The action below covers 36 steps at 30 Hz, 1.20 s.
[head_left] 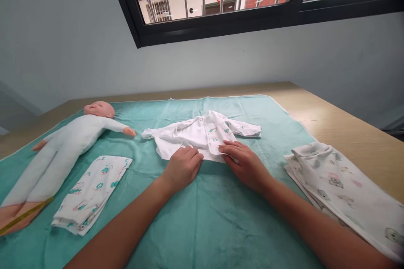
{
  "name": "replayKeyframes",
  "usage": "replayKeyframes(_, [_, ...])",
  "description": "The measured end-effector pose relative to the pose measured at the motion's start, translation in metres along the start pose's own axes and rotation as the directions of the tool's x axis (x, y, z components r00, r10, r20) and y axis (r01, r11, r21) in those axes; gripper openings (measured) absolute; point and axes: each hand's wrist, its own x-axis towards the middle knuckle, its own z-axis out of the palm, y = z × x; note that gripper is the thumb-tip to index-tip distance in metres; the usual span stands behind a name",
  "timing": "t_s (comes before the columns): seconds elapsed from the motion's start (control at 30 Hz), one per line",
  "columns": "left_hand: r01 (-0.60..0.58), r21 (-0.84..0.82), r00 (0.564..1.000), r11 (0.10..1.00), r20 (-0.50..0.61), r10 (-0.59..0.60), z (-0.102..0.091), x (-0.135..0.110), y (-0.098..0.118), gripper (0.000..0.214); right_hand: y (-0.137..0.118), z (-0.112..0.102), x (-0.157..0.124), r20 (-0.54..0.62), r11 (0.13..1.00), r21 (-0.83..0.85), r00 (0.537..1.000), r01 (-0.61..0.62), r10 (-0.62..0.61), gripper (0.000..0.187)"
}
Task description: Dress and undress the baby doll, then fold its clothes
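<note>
My left hand (pixel 184 163) curls at the white shirt (pixel 198 134), its hold hidden; my right hand (pixel 243 160) touches it, fingers loosely stretched.

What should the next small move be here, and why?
Probably opening the shirt further: the right hand could fold the printed front panel outward, since it lies at that panel's lower corner while the other side shows plain white.

Black-framed window (pixel 217 22) in a pale grey wall (pixel 202 65) behind a wooden table (pixel 344 134)

Head-worn camera, facing forward and down, near the table (pixel 344 130)
</note>
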Motion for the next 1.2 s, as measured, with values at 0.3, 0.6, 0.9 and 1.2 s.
replayKeyframes(0.3, [-0.023,-0.074,0.991,0.997,0.126,0.032,-0.009,-0.004,0.006,0.036,-0.006,-0.009,0.002,0.109,0.976,-0.103,0.977,0.194,-0.183,0.027])
replayKeyframes(0.6, [0.317,-0.260,0.948,0.912,0.113,-0.297,-0.010,0.001,-0.001,0.043,-0.014,-0.009,0.000,0.253,0.985,0.026,0.952,0.171,-0.171,0.037])
replayKeyframes(0.9, [0.436,-0.397,0.900,0.808,0.173,-0.400,0.030,0.110,-0.001,0.038,-0.001,-0.013,0.001,-0.045,0.978,0.192,0.995,-0.081,0.091,0.028])
replayKeyframes(1.2, [0.410,-0.300,0.906,0.861,0.243,-0.346,0.090,0.120,0.007,0.059,0.078,-0.016,0.007,-0.418,0.838,0.005,0.760,-0.546,0.498,0.037])
